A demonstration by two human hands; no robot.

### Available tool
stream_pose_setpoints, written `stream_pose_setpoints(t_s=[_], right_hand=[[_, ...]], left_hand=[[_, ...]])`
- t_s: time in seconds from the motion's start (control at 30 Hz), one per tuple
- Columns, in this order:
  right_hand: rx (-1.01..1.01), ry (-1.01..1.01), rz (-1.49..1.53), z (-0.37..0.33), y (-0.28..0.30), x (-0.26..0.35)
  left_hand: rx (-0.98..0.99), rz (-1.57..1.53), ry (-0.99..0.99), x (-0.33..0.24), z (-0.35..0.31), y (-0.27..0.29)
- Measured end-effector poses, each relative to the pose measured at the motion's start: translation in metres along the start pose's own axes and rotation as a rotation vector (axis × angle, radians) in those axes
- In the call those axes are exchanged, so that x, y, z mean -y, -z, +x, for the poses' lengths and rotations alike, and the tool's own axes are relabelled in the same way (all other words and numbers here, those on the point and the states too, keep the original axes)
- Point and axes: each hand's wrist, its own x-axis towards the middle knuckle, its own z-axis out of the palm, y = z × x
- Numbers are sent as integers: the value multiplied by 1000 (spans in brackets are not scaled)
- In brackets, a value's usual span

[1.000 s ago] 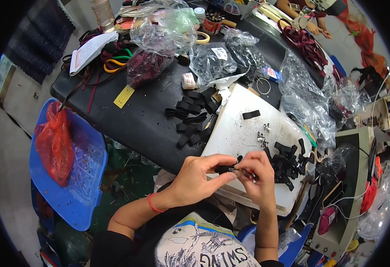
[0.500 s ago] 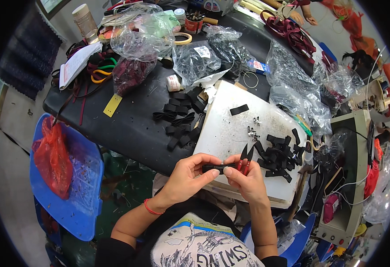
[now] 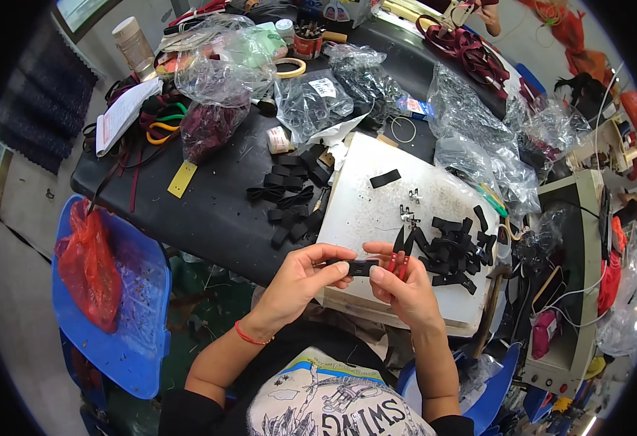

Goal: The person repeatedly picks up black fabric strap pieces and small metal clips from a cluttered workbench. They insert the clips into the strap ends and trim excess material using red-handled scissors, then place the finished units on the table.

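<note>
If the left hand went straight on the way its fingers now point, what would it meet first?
Past the black strap it holds, the left hand would probably meet the right hand first; depth is unclear.

A black table (image 3: 217, 225) carries 1 yellow card (image 3: 182, 179) at left, black loops (image 3: 286, 195) near the centre, 1 white jar (image 3: 278, 140) just beyond them and clear plastic bags (image 3: 307, 109) farther off. On the white board (image 3: 355, 203) at near right lie 1 single strip (image 3: 385, 179), small metal pieces (image 3: 407, 215) and, farther right, heaped black strips (image 3: 449, 245).
</note>
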Motion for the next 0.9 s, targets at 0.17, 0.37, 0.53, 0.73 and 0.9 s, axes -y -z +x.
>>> stream_pose_setpoints(t_s=[0.17,0.37,0.53,0.73,0.9], right_hand=[[-26,-28,21,2,0,-4],[-95,-53,-31,3,-8,-6],[-126,96,-162,2,-10,-18],[-173,321,-528,6,-12,-10],[-205,292,-377,8,-13,-13]], left_hand=[[-26,429,-335,6,-2,-5],[-171,932,-660,9,-9,-10],[-176,943,-686,13,-9,-9],[-25,252,-214,12,-12,-8],[-22,62,-132,3,-11,3]])
